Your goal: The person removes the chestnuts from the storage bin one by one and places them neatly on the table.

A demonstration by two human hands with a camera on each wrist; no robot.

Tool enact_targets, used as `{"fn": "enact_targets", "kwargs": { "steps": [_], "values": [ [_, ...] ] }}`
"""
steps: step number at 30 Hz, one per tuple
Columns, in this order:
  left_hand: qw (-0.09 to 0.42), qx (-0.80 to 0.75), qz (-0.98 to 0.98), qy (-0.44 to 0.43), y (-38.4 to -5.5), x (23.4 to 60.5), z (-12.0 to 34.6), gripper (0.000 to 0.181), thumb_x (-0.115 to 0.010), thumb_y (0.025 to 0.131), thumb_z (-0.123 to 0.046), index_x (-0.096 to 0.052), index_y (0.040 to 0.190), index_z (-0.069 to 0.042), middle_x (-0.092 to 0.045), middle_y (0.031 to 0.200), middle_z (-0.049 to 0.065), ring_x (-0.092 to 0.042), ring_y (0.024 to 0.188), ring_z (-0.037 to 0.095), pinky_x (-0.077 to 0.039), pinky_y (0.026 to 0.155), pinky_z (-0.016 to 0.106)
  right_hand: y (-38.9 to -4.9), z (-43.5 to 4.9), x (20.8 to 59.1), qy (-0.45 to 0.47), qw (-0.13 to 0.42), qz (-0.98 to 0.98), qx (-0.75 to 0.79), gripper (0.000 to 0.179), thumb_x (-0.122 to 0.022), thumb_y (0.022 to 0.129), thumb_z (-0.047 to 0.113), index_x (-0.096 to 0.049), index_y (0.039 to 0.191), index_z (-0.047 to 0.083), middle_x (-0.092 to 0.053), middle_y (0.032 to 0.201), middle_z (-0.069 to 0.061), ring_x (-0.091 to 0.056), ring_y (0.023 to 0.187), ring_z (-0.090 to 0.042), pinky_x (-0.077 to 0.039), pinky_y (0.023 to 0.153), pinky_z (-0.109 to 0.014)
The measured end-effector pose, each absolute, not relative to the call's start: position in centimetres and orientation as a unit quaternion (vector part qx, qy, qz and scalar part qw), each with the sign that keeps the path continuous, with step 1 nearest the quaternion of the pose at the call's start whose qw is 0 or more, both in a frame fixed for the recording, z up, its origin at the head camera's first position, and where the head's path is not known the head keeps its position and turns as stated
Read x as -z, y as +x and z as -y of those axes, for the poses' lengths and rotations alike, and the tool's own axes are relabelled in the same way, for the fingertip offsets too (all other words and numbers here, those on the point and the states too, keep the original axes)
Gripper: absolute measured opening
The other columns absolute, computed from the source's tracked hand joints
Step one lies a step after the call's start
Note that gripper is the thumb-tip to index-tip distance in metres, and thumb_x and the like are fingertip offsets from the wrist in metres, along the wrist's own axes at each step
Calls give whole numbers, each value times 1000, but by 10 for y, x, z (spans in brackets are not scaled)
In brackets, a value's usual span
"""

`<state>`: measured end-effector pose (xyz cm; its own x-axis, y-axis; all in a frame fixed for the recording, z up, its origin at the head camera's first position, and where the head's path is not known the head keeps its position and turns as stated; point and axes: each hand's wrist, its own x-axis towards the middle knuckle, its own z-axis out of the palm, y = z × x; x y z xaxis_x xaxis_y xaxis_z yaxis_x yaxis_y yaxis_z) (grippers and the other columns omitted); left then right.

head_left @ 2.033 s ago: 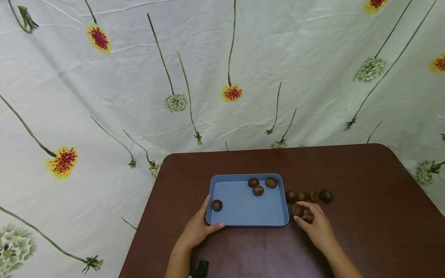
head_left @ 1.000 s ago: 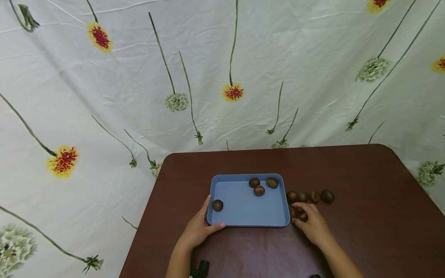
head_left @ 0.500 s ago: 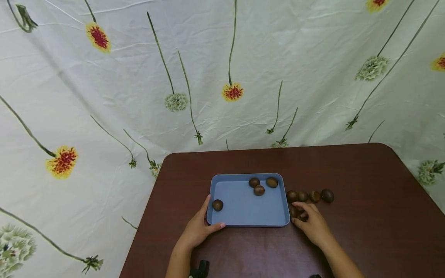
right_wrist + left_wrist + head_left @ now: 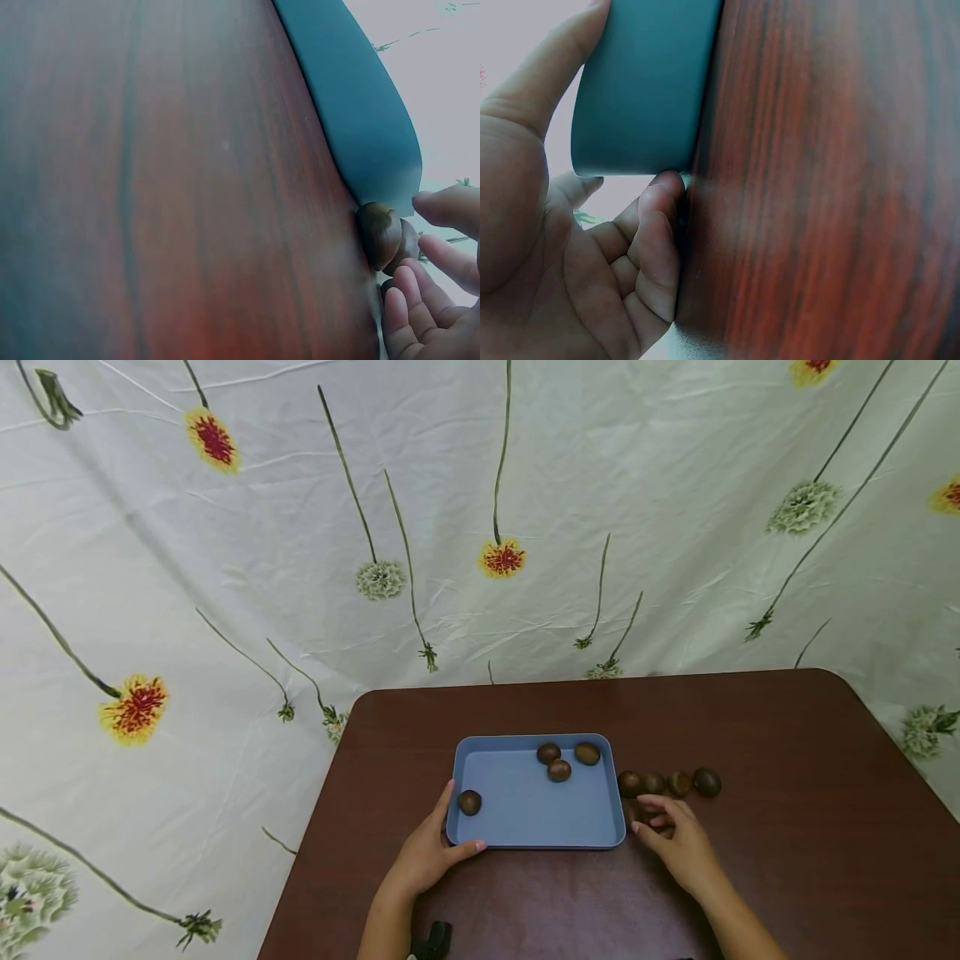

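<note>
One nut [image 4: 379,236] clear in R wristcam, part hid headcam; R grip [image 4: 681,843] loose, L grip [image 4: 422,858] holds tray [image 4: 517,810].

White wrinkled cloth backdrop [image 4: 450,518], printed yellow-red flowers [image 4: 502,558], dark reddish-brown table [image 4: 795,810], rounded corners [image 4: 828,680]

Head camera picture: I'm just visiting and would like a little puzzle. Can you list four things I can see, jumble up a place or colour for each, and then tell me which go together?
Things:
1. tray
2. left hand
3. right hand
4. table

Places and colours:
A. beside brown round pieces lying outside the tray
B. dark reddish brown
C. light blue
D. at the tray's near left corner

Right pairs: 1-C, 2-D, 3-A, 4-B
</note>
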<state>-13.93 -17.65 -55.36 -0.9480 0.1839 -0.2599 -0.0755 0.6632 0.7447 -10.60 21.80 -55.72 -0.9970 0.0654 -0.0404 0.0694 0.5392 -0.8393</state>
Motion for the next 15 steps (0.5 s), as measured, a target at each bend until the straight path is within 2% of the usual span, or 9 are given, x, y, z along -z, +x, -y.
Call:
{"fn": "enact_targets", "kwargs": {
  "steps": [7,15],
  "values": [
    [156,-408,-899,32,-139,552,175,116,-80,80,-57,-4,164,-34,-58,94,5,-54,72,16,-41,72,35,-106,-215,552,44,-21,-878,477,40,-71,97,28,-63,132,11,-59,126,-9,-58,103,-14,-50,82,-20],
    [154,-408,-900,30,-139,553,176,116,-80,80,-58,-4,164,-34,-59,101,5,-53,71,15,-41,71,34,-104,-207,543,41,-33,-874,484,37,-70,97,25,-64,131,12,-61,122,-6,-57,101,-9,-51,83,-20]
  ]
}}
